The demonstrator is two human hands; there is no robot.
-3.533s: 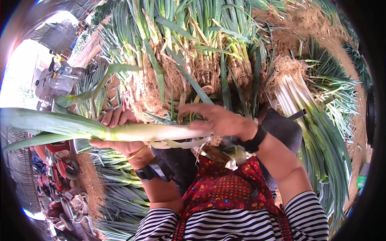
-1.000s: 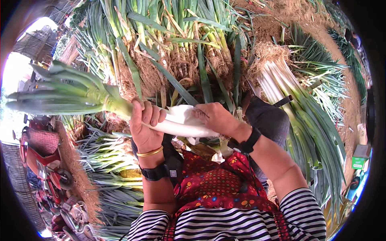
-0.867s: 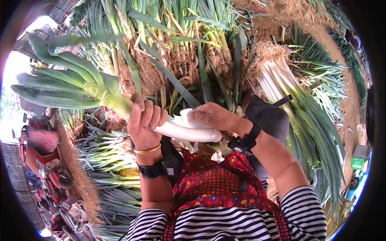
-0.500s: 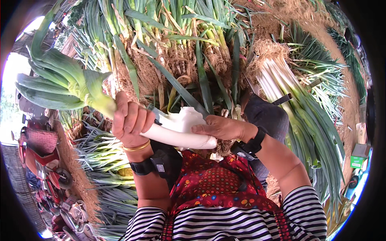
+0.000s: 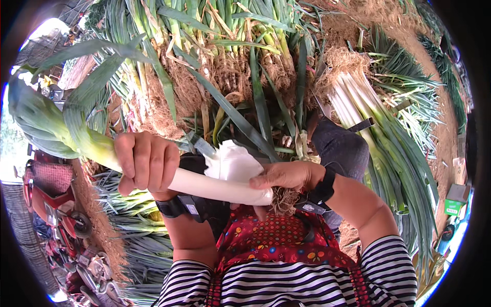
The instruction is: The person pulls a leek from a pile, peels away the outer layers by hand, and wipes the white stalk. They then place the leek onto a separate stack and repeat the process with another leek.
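Note:
A thick leek [image 5: 209,189] is held slantwise across my lap, its green leaves at the upper left and its brown roots [image 5: 284,200] at the right. My left hand [image 5: 147,161] is wrapped round the shaft where the green turns white. Close to the roots, my right hand [image 5: 286,175] grips the white end, thumb on top. A crumpled white piece [image 5: 232,162] stands against the far side of the shaft, beside my right thumb; cloth or plastic, I cannot tell which.
Leeks with roots [image 5: 225,77] are heaped in front of me. On the right lies a bundle of cleaned leeks [image 5: 358,107] tied with a dark band [image 5: 361,125]. More leeks [image 5: 148,250] lie at left, near a red vehicle [image 5: 51,189]. A green box [image 5: 454,202] stands far right.
My left hand has moved left and slightly down, and the leek's leaves have swung round. The root end now shows more. The white piece beside the shaft has changed shape and stands higher over it.

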